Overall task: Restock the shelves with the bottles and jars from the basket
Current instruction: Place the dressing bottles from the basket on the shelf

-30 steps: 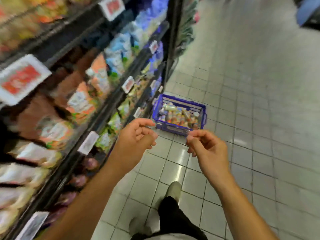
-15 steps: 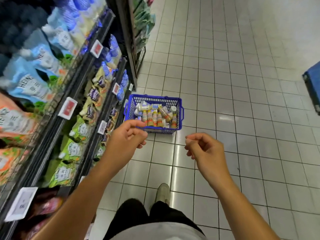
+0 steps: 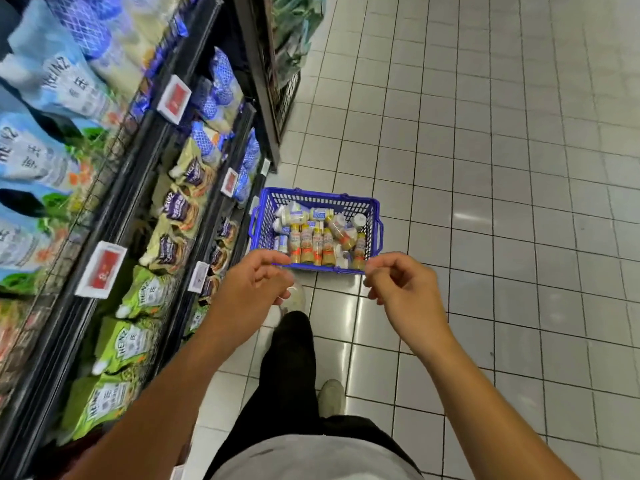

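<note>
A blue plastic basket stands on the tiled floor beside the shelves. It holds several sauce bottles with orange labels, standing upright, and a few white-capped jars lying on their sides. My left hand and my right hand hover in front of me, above the basket's near rim in this view. Both have loosely curled fingers and hold nothing.
Black shelves along the left carry blue pouches, purple pouches and green pouches, with red price tags on the edges. Grey floor tiles stretch to the right. My legs and shoe are below.
I have walked closer to the basket, which now looks larger and sits just beyond my hands. Both hands stay raised, curled and empty.
</note>
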A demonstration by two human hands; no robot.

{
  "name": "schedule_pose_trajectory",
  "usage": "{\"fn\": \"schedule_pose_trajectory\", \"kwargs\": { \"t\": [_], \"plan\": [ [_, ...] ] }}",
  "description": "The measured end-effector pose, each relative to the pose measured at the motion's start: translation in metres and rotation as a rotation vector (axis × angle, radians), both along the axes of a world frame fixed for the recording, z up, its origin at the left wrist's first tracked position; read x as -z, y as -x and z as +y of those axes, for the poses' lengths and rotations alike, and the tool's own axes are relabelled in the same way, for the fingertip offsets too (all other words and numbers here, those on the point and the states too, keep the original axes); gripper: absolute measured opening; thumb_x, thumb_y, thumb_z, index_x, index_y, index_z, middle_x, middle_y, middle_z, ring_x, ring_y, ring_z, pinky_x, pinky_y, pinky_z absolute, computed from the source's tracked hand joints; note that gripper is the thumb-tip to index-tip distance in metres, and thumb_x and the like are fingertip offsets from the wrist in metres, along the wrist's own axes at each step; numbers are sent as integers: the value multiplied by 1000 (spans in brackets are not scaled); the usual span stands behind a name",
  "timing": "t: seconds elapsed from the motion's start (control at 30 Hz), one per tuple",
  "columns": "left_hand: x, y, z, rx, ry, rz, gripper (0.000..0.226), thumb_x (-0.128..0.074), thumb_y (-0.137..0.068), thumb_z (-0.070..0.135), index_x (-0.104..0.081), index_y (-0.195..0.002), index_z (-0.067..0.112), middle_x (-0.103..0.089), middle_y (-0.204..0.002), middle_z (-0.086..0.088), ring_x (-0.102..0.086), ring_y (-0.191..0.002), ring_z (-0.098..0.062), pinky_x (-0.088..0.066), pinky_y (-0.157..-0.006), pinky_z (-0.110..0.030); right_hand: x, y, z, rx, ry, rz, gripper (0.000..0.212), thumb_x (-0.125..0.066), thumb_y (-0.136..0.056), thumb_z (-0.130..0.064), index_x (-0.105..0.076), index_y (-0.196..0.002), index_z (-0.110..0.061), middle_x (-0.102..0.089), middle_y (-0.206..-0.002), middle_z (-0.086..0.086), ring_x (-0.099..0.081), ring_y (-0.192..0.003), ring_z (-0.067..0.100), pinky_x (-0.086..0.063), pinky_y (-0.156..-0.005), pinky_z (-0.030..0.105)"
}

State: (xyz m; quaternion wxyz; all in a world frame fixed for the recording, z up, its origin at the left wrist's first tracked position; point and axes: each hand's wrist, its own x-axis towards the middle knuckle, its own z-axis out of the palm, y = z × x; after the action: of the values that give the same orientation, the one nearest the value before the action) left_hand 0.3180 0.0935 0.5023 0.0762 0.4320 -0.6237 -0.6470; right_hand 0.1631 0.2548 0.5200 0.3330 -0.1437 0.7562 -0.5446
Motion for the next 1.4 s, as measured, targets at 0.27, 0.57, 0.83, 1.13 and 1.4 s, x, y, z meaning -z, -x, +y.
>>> {"fn": "schedule_pose_trajectory", "kwargs": {
  "t": [0.27,0.57,0.83,1.13,1.4],
  "plan": [
    [45,78,-105,11,-111,-73,15,-62,-93,6,-64,-99,20,-72,-71,3,-65,-62,-9,-55,-59,-19,49,59,-95,48,-113,-60,24,-56,-94,2,-68,-82,-16,-67,-76,-5,-59,-61,-4,-48,-54,12],
    [142,146,-185,-33,-157,-202,15,-61,-89,10,-65,-96,22,-71,-65,6,-64,-56,-6,-56,-57,-22,159,133,-153,52,-322,-90,14,-57,-97,-9,-66,-93,1,-69,-80,12,-62,-68,14,-55,-64,33],
    [325,162,-205,-124,-226,-386,16,-59,-87,11,-62,-91,27,-68,-58,8,-62,-50,-6,-54,-50,-25,320,174,-180,-30,-481,-141,14,-57,-95,-6,-66,-94,4,-66,-80,13,-57,-60,13,-46,-50,17],
    [525,166,-186,-146,-287,-558,17,-62,-85,16,-54,-92,28,-67,-80,-3,-62,-61,-12,-57,-58,-30,512,204,-179,-137,-685,-136,21,-59,-95,-22,-64,-103,-3,-66,-86,8,-67,-84,33,-57,-77,48],
    [621,172,-179,-83,-116,-674,6,-62,-93,30,-58,-88,29,-59,-83,12,-58,-75,-7,-43,-64,-22,621,228,-191,-295,-838,-4,51,-69,-90,-26,-52,-133,-6,-61,-120,13,-60,-109,32,-51,-92,42]
  ]
}}
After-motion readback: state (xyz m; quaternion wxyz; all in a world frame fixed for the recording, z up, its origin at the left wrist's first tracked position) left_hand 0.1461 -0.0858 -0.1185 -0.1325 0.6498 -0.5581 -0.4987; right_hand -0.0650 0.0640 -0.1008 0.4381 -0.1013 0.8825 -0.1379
